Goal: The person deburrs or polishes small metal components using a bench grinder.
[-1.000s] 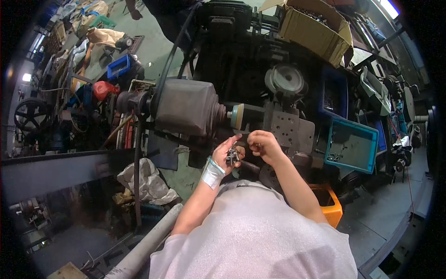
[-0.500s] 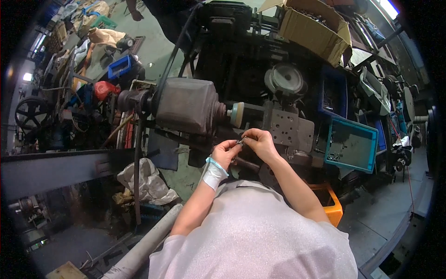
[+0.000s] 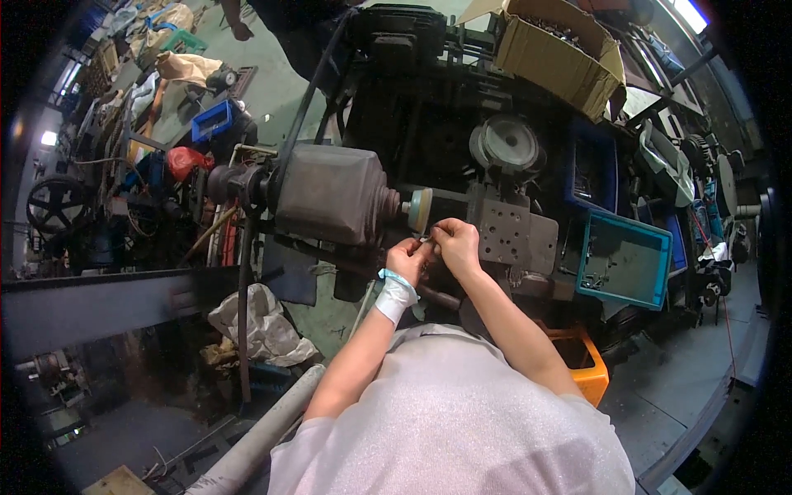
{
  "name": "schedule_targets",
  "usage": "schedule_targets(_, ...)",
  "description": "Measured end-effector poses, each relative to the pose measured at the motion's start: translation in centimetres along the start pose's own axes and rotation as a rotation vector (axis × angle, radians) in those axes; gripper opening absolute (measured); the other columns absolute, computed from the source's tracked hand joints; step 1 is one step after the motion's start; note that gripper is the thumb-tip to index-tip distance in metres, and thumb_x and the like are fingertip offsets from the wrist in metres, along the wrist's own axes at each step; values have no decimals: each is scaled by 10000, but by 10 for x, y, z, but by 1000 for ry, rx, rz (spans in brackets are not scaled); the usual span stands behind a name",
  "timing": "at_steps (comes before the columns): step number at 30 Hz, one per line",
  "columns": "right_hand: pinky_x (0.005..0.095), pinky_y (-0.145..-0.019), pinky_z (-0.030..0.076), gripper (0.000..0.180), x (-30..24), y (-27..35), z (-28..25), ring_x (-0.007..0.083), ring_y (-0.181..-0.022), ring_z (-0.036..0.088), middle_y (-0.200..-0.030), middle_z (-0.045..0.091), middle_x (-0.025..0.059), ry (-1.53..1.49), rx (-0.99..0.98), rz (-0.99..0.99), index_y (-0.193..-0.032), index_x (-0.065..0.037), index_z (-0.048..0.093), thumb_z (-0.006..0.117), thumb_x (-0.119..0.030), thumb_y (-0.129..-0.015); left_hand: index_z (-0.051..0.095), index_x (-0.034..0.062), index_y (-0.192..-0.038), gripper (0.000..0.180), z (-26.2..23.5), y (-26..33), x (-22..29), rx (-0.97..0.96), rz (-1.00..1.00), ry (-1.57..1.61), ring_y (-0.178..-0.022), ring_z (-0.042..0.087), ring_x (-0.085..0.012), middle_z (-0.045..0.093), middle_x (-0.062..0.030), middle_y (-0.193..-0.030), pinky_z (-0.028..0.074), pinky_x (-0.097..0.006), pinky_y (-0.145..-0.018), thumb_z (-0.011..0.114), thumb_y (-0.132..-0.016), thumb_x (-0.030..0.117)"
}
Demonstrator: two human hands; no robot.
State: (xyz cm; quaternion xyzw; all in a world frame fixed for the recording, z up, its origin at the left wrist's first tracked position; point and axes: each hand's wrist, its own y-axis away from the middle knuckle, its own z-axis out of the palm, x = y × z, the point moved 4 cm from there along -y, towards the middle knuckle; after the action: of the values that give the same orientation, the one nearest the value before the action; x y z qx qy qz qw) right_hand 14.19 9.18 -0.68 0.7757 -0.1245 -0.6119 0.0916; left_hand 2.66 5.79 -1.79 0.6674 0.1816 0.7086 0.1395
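My left hand and my right hand meet at the fingertips, pinching a small metal part mostly covered by the fingers. Its exact kind is too small to make out. A white wrap with a light blue band goes round my left wrist. Just beyond the fingers is a round wheel with a pale, banded rim, mounted on the spindle of a grey machine head. Whether the part touches the wheel is hidden. A drilled metal plate lies to the right of my right hand.
To the right stands a teal bin holding a few small metal pieces, with a dark blue bin behind it. A cardboard box of small parts sits at the back. An orange crate is near my right elbow. A person's hand shows far left.
Both hands have moved forward, up to the wheel, with the small metal part between them. My left hand has also shifted slightly right.
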Motion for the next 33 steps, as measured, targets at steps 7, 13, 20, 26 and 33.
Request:
schedule_targets(7,230,-417,398,82,11,-8,8,96,-461,508,-584,565,55,-111,34,110,-767,35,596,555,-30,-739,580,-28,-715,148,1,-10,-15,61,-95,174,-552,463,-73,565,-13,-648,362,-206,-508,564,-776,106)
schedule_targets(13,257,-452,421,100,22,-12,10,113,-494,528,-609,591,86,-134,59,115,-765,41,607,554,-34,-727,606,29,-691,136,0,-9,-4,67,-13,98,-454,433,-48,549,8,-574,321,-195,-396,588,-763,143)
schedule_targets(20,242,-454,413,95,21,-10,10,99,-492,514,-612,591,71,-150,88,68,-769,32,610,559,-35,-726,592,8,-724,131,-1,-9,-5,39,3,125,-504,453,-61,548,2,-611,350,-205,-434,579,-766,132)
schedule_targets(26,202,-439,378,108,6,9,-5,59,-486,470,-593,555,16,-252,-64,22,-820,7,616,561,-41,-740,567,45,-820,237,-13,8,-13,-94,-211,255,-521,494,-96,538,-4,-629,385,-235,-413,576,-789,279)
schedule_targets(33,188,-457,381,108,7,19,-7,47,-540,475,-620,553,-1,-427,-166,-29,-837,-8,616,566,-47,-751,554,87,-780,230,-1,12,-14,-297,-371,543,-500,506,-99,547,1,-621,388,-231,-388,577,-779,316)
